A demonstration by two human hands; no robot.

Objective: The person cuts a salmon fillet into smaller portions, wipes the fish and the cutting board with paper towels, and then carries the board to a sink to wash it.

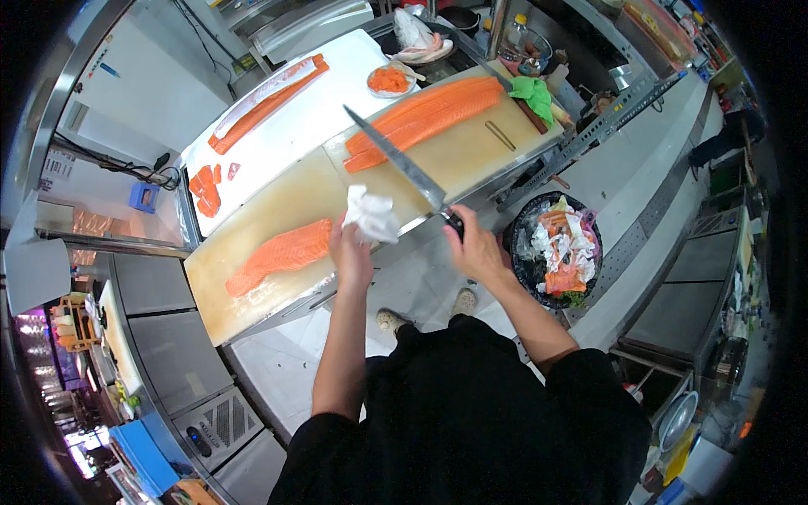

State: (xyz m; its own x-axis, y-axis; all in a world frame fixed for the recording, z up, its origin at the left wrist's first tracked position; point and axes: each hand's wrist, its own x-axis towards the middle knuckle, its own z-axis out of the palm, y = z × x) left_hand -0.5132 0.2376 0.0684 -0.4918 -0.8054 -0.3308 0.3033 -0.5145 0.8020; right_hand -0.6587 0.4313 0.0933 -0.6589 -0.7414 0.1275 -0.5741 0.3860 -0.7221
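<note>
My left hand (352,255) grips a crumpled white paper towel (372,216) over the front edge of the cutting board (278,214). In my right hand (475,243) is the black handle of a long knife (404,161), its blade pointing up and left above the board. A piece of salmon fillet (281,255) lies just left of my left hand. Beyond the blade, larger salmon fillets (429,120) lie side by side. On the white board (284,145) behind rest a long salmon strip with skin (268,104), small salmon pieces (205,191) and a bowl of orange salmon bits (388,80).
A black-lined waste bin (555,249) full of scraps and paper stands on the floor right of my right hand. Steel tweezers (500,136) and a green cloth (532,100) lie at the board's right end, beside a perforated metal rail (593,132). Fish parts (420,41) sit at the back.
</note>
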